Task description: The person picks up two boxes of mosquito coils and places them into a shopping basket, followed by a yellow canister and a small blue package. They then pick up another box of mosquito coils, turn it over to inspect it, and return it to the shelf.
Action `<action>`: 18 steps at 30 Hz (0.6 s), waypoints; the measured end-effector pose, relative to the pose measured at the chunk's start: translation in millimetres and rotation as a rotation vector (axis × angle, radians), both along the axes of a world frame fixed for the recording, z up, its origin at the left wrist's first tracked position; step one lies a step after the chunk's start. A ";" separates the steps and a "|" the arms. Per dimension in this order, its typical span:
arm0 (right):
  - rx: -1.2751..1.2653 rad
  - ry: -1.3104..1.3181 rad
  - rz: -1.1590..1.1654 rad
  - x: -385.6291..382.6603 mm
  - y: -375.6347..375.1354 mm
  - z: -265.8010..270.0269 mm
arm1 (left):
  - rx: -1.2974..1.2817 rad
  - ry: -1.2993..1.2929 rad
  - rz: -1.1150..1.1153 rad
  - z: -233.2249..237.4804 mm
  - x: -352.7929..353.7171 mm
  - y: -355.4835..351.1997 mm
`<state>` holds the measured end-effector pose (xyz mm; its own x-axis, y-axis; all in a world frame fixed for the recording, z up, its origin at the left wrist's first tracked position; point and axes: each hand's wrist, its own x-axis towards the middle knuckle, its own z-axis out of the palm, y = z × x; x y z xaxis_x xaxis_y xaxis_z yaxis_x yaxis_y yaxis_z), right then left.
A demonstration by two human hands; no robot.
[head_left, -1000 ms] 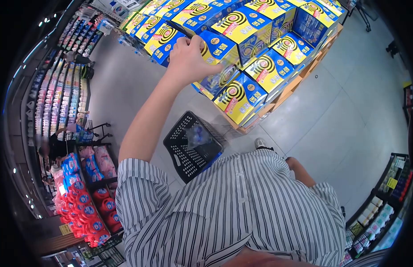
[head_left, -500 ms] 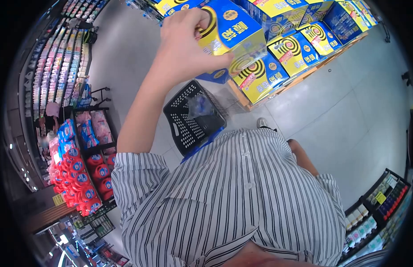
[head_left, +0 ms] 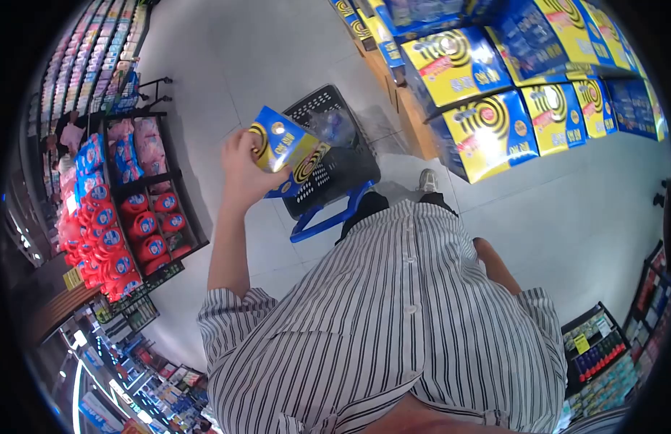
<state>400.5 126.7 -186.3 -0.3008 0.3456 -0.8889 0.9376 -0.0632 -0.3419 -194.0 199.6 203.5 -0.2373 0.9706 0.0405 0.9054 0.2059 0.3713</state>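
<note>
One blue-and-yellow box (head_left: 286, 148) with black spirals, held tilted, is gripped by the left hand (head_left: 246, 168) at the left side of one black basket (head_left: 323, 181). Right hand hidden, grip cannot be told.

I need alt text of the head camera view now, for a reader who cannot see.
A person's left hand grips a blue and yellow box near a black shopping basket; similar boxes are stacked at upper right, and red containers stand at left.
</note>
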 end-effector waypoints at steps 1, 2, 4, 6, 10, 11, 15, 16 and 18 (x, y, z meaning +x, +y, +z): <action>0.076 0.027 -0.035 6.7 -2.3 -7.1 | 0.024 0.052 -0.019 -34.2 -14.1 -1.3; 0.082 0.008 -0.023 3.6 -2.0 -3.2 | 0.030 0.032 -0.007 -67.4 -27.1 -1.6; 0.013 -0.065 -0.239 -19.1 -11.1 13.3 | -0.109 0.041 -0.033 -131.8 -51.0 1.8; -0.050 -0.152 -0.445 -48.4 -17.9 35.7 | -0.166 0.045 -0.059 -189.5 -61.6 6.7; -0.062 -0.358 -0.247 -135.0 -30.9 83.2 | -0.294 0.079 -0.181 -326.0 -77.3 12.3; -0.043 -0.382 -0.346 -133.4 -49.0 70.2 | -0.295 0.052 -0.169 -360.2 -78.6 12.5; -0.058 -0.456 -0.194 -157.6 -76.0 81.0 | -0.469 0.004 -0.211 -503.8 -64.8 15.9; -0.016 -0.411 -0.225 -140.4 -97.4 68.7 | -0.504 0.027 -0.227 -529.9 -60.8 13.6; -0.067 -0.532 -0.236 -157.6 -92.6 80.8 | -0.595 0.057 -0.258 -570.6 -48.0 14.0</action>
